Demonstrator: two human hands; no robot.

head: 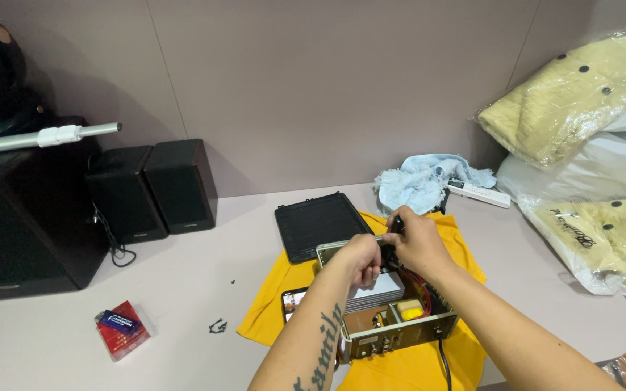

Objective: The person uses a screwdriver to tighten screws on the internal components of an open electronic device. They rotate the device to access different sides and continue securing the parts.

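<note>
A: On the yellow cloth, mid-bench: one opened metal chassis, wiring bared. Hands?

B: Left hand curled over its far rim; right hand, fingers pinched on a dark tool, probably a screwdriver.

A: Hazards?

B: Likely a tool slip into the red wires. Loose screws, left of the cloth, could roll off.

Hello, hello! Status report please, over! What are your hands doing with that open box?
Left hand on open metal electronics box, gripping its rim. Right hand pinching a small dark part above it. Box sits on yellow cloth. Nothing blocking. Over.
</note>
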